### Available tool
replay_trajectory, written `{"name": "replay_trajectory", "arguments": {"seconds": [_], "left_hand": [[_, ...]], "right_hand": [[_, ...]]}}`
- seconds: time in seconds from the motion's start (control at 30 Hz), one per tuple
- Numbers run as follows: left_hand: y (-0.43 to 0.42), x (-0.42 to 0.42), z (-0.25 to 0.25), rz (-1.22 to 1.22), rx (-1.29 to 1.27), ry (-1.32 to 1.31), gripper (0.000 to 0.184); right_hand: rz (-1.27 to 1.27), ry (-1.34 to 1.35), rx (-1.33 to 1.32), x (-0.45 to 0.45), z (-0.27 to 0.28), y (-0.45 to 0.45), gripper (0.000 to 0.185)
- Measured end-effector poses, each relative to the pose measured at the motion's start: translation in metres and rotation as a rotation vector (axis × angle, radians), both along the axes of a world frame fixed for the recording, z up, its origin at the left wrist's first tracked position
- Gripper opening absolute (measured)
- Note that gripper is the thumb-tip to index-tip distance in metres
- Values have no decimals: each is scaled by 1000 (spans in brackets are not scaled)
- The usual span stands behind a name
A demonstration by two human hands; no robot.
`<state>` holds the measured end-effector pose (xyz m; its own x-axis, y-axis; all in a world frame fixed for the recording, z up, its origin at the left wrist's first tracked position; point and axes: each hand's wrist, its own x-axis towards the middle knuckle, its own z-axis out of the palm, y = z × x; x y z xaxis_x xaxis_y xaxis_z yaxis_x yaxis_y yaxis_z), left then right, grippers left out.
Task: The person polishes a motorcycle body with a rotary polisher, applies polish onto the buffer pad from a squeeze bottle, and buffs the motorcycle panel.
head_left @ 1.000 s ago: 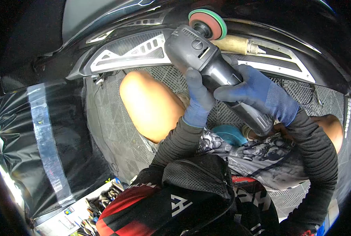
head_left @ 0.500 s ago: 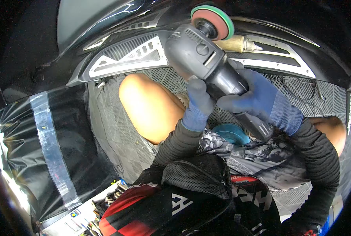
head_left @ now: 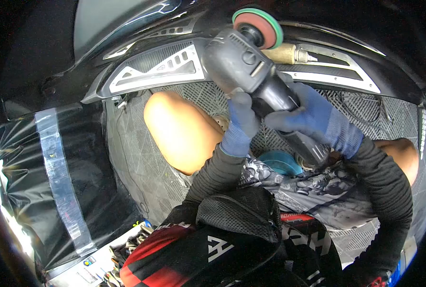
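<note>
A black handheld polisher (head_left: 244, 62) slants across the middle of the head view, its head up at the vehicle's side. On its spindle sits a round pad (head_left: 258, 29), reddish with a green rim. My right hand (head_left: 313, 110), in a blue and grey glove, wraps round the polisher's body. My left hand (head_left: 242, 115), gloved alike, grips the machine from below and left, its fingers partly hidden behind it. Just behind the polisher, a yellowish bottle (head_left: 285, 53) with a pale nozzle lies on the running board (head_left: 334, 80).
The dark vehicle panel (head_left: 337, 19) curves along the top. Below me is a grey grid floor (head_left: 136, 143). A blue bowl (head_left: 277, 161) stands between my legs. A dark cable (head_left: 366, 115) loops on the right. Black plastic sheeting (head_left: 24, 191) with tape hangs at left.
The polisher and both gloved hands have shifted only slightly in the view. Both hands keep their hold on it.
</note>
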<state>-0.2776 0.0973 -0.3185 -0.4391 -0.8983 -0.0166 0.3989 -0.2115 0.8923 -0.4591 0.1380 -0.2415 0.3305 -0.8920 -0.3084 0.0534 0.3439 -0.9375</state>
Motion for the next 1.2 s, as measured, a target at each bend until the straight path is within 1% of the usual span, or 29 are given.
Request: {"name": "replay_trajectory", "arguments": {"seconds": [0.03, 0.07, 0.1, 0.13, 0.17, 0.23, 0.37, 0.4, 0.43, 0.47, 0.5, 0.53, 0.57, 0.63, 0.67, 0.7, 0.73, 0.77, 0.83, 0.87, 0.9, 0.93, 1.03, 1.07, 1.1, 1.17, 1.2], "left_hand": [[1, -4, 13, 23, 41, 17, 102], [1, -7, 26, 117, -36, -148, 107], [-3, -4, 24, 119, -39, -147, 107], [-8, 0, 18, 113, -66, -159, 108], [-11, 2, 14, 106, -92, -171, 109], [-11, 2, 16, 127, -80, -190, 110], [-4, -5, 24, 148, -66, -192, 107], [-2, -7, 26, 161, -66, -194, 105], [-1, -8, 27, 154, -71, -196, 105], [0, -8, 29, 85, -72, -167, 103], [3, -9, 30, 13, -71, -139, 101], [4, -10, 30, 7, -71, -140, 101], [6, -10, 29, -30, -41, -88, 94], [9, -10, 26, -96, 20, 20, 89], [11, -9, 22, -70, -2, -65, 97], [12, -12, 26, -45, -21, -151, 109], [18, -13, 33, -40, 87, -81, 95], [18, -14, 41, -62, 110, -77, 96], [17, -16, 47, -91, 140, -104, 104], [17, -16, 48, -93, 147, -108, 110], [16, -16, 47, -99, 148, -125, 110], [16, -16, 45, -105, 148, -142, 110], [10, -11, 36, -10, 134, -65, 109], [6, -8, 32, 0, 168, 6, 107], [2, -3, 28, 4, 174, 35, 104], [-6, 9, 13, 18, 180, 69, 100], [-10, 17, -2, 17, 168, 54, 97]], "right_hand": [[0, 3, -1, 3, -1, -4, 73], [26, -11, -32, 6, -3, -8, 73], [52, -25, -64, 8, -7, -13, 74], [79, -34, -32, 12, -13, -18, 80], [80, -35, -34, 12, -14, -21, 80], [110, 63, 42, 13, -9, -26, 80], [107, 31, 66, 9, -12, -18, 82], [83, 9, 19, 6, -13, -13, 81], [59, -13, -27, 4, -13, -9, 81], [53, -16, -30, 1, -11, -6, 81], [43, 9, -39, -3, -6, 0, 78], [34, 35, -46, -8, -1, 5, 75], [28, 35, -45, -11, 4, 10, 75], [11, -74, 77, -15, 12, 20, 71], [10, -168, 120, -16, 8, 24, 71], [17, -163, 121, -16, 6, 30, 71], [-85, -207, 60, -15, 6, 36, 70], [-145, -225, 28, -12, 0, 41, 71], [-261, -256, -43, -7, -13, 52, 72], [-215, -205, -57, -12, -21, 55, 72], [-169, -154, -72, -12, -18, 52, 73], [-151, -150, -33, -12, -13, 49, 72], [-147, -64, 90, -5, 5, 33, 69], [-73, -53, 152, -5, -4, 26, 72], [-63, -49, 155, 0, -3, 20, 72], [-61, -141, 202, 12, 2, 6, 74], [-14, -74, 231, 12, 3, 0, 75]]}}
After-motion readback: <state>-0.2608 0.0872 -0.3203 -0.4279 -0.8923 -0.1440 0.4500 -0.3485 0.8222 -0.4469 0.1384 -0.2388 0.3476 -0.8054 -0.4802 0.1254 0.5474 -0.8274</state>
